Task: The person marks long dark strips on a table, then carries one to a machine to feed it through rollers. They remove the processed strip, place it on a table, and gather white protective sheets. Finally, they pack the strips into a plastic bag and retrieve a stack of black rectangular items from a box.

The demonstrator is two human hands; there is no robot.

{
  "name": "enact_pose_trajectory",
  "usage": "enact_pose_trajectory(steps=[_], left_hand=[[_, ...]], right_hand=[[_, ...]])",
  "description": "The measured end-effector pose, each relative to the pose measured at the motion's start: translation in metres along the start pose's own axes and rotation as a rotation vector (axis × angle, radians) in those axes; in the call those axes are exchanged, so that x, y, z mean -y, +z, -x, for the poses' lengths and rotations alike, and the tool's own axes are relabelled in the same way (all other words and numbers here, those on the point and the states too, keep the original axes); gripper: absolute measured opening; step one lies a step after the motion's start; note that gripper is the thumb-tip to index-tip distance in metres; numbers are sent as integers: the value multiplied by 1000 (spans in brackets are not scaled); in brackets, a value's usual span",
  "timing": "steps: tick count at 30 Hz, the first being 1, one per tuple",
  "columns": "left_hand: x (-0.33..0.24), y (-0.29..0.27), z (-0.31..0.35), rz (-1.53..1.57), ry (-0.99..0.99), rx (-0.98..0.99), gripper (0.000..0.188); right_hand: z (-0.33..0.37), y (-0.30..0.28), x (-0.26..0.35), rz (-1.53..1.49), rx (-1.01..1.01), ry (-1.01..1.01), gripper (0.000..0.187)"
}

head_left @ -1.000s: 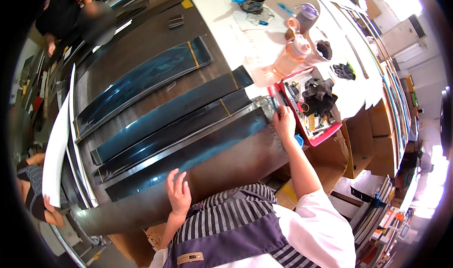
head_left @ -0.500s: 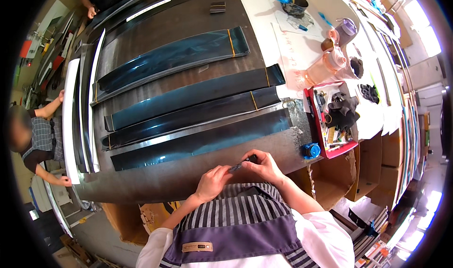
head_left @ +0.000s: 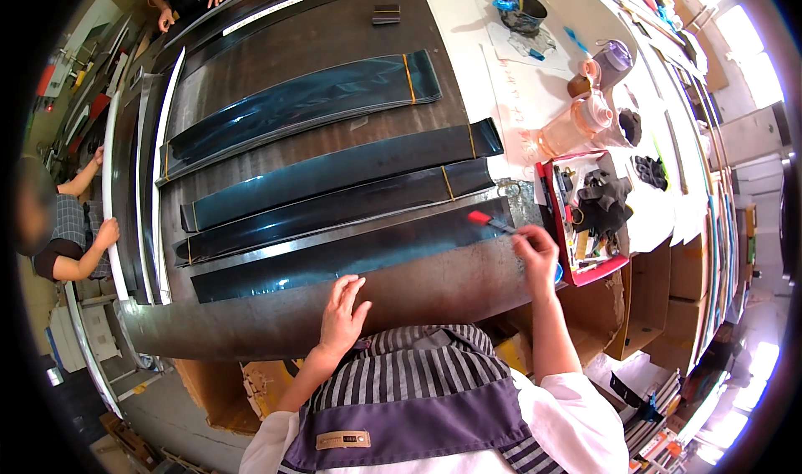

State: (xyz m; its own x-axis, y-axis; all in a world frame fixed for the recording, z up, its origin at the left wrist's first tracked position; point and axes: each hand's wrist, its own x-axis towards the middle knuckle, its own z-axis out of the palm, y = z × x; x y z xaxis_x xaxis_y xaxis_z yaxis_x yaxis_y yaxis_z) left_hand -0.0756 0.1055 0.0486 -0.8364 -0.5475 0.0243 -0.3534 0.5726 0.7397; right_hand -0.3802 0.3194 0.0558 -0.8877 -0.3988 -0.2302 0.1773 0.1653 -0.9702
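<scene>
My right hand is raised over the table's right end, pinching a slim dark tool with a red end; blur hides its exact kind. The red end points left, above the right end of the nearest dark glossy strip. My left hand holds nothing, its fingers apart near the table's front edge, just below that strip. Beyond lie more strips in stacks, some bound with yellow bands. A blue roll is partly hidden behind my right wrist.
A red tray of tools and black gloves stands at the right, near a pink bottle and a black cup. Cardboard boxes sit below. At the left a co-worker grips a long white strip; another person's hands show at the far edge.
My hands have parted. The right has swung up and right with the tool; the left has moved left and opened. The left co-worker's hands have shifted along the white strip.
</scene>
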Motion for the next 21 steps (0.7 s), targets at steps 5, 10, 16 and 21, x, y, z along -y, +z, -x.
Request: enact_pose_trajectory(steps=[5, 10, 16, 21], left_hand=[[-45, 17, -31, 111, 79, 64, 52], [-50, 38, -34, 406, -190, 452, 18], [-60, 56, -30, 864, -374, 642, 26], [-71, 43, -48, 1205, -644, 867, 29]], right_hand=[[55, 64, 10, -37, 513, 239, 18], [71, 105, 13, -499, 339, 204, 11], [67, 114, 18, -874, 443, 596, 22], [57, 106, 23, -1005, 444, 667, 31]])
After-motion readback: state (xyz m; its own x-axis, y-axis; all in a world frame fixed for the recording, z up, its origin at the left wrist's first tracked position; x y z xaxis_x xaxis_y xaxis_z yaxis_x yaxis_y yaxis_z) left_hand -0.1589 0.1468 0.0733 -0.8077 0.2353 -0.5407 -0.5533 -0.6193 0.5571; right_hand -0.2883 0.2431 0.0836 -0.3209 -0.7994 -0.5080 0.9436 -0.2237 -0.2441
